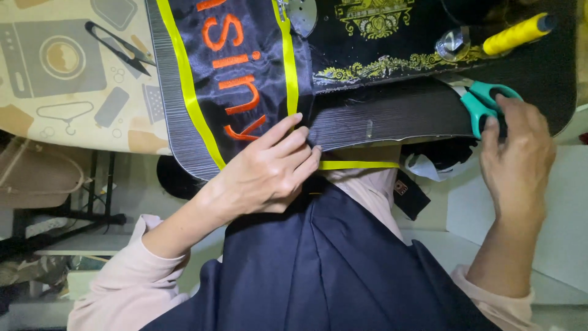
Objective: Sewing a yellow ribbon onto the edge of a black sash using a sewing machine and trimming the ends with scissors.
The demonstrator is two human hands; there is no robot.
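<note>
A dark satin cloth (pixel 245 37) with orange stitched letters and a yellow-green ribbon trim (pixel 184 86) lies on the black sewing machine table (pixel 380 119). My left hand (pixel 269 171) presses flat on the cloth's near edge, its fingertips at the ribbon (pixel 358 165) that runs right along the table's front. My right hand (pixel 514 159) is closed on the handles of teal scissors (pixel 481 101) that rest at the table's right side. Dark blue fabric (pixel 331 270) hangs over my lap.
The black sewing machine with gold ornament (pixel 373 18) stands at the top. A yellow thread spool (pixel 514 34) lies at the top right. Small black thread snips (pixel 119 49) rest on a patterned cream surface (pixel 55 110) to the left.
</note>
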